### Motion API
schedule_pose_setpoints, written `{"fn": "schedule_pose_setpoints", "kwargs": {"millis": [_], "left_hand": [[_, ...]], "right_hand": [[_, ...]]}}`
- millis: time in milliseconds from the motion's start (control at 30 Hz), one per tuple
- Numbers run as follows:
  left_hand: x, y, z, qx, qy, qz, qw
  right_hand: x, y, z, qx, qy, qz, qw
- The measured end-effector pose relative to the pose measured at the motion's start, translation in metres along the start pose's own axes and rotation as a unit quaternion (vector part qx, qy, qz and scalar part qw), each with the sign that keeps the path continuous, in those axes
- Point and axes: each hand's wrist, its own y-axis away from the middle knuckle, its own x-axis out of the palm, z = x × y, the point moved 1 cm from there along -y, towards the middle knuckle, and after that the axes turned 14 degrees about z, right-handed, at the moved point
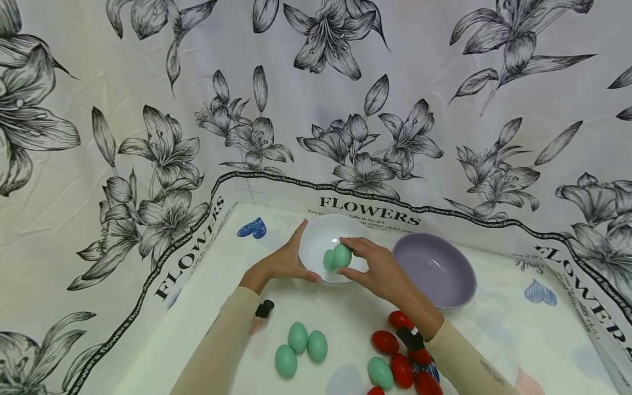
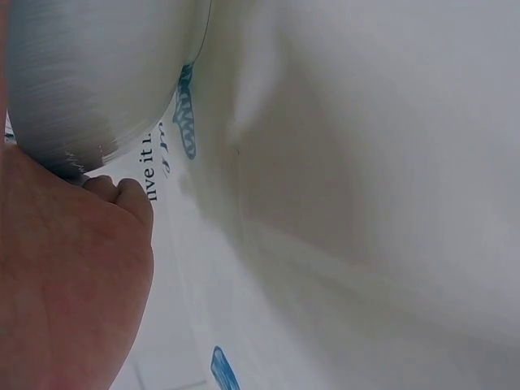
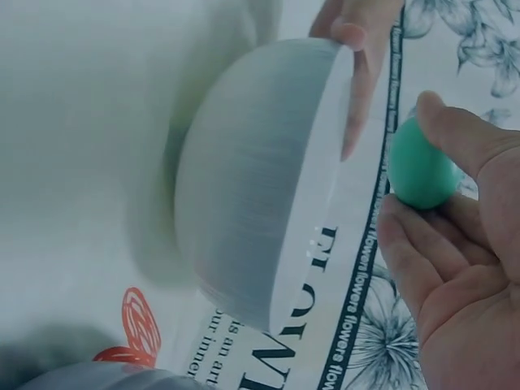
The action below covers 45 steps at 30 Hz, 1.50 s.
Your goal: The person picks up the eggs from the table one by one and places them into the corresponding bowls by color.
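My left hand point(image 1: 281, 263) holds a white bowl point(image 1: 310, 241) by its left side, thumb at the near rim and fingers toward the far side. Over the bowl, my right hand point(image 1: 380, 270) pinches a green egg point(image 1: 342, 255) between thumb and fingers. Another green egg point(image 1: 328, 260) shows inside the bowl, partly hidden behind the pinched one. From the right wrist, the held egg point(image 3: 421, 166) appears clear of the bowl's rim, and the bowl's outer wall point(image 3: 244, 179) faces the camera. The left wrist view catches only the bowl's side point(image 2: 97, 81) and part of the left hand point(image 2: 73, 268).
To the right of the white bowl stands a purple bowl point(image 1: 434, 271). Three green eggs point(image 1: 298, 337) lie together on the cloth in front. Under the right forearm are several red eggs point(image 1: 385, 342) with one green egg point(image 1: 380, 373) among them. A flower-printed curtain point(image 1: 276, 109) rises behind.
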Motion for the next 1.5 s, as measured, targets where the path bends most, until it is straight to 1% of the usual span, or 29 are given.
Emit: {"fn": "schedule_pose_setpoints", "kwargs": {"millis": [200, 433, 567, 667, 967, 1233, 1500], "left_hand": [[0.0, -0.001, 0.0, -0.006, -0.001, 0.001, 1.0], [0.001, -0.001, 0.0, -0.004, 0.006, 0.001, 1.0], [0.001, 0.0, -0.001, -0.005, 0.008, 0.001, 1.0], [0.002, -0.001, -0.001, -0.002, 0.006, 0.003, 1.0], [0.001, -0.001, -0.001, 0.001, 0.006, -0.001, 1.0], [0.001, 0.0, -0.001, 0.001, 0.009, 0.002, 1.0], [0.001, 0.001, -0.001, 0.001, 0.015, 0.003, 0.9999]], "right_hand": [[0.006, -0.01, -0.009, 0.013, 0.02, 0.007, 1.0], [0.016, -0.025, -0.019, 0.011, 0.006, 0.037, 0.999], [0.022, -0.031, -0.024, 0.012, 0.014, 0.044, 0.999], [0.026, -0.034, -0.026, 0.009, 0.02, 0.045, 0.999], [0.034, -0.045, -0.03, 0.02, 0.029, 0.067, 0.997], [0.039, -0.053, -0.036, 0.041, 0.035, 0.094, 0.994], [0.042, -0.061, -0.039, 0.037, 0.057, 0.101, 0.993]]}}
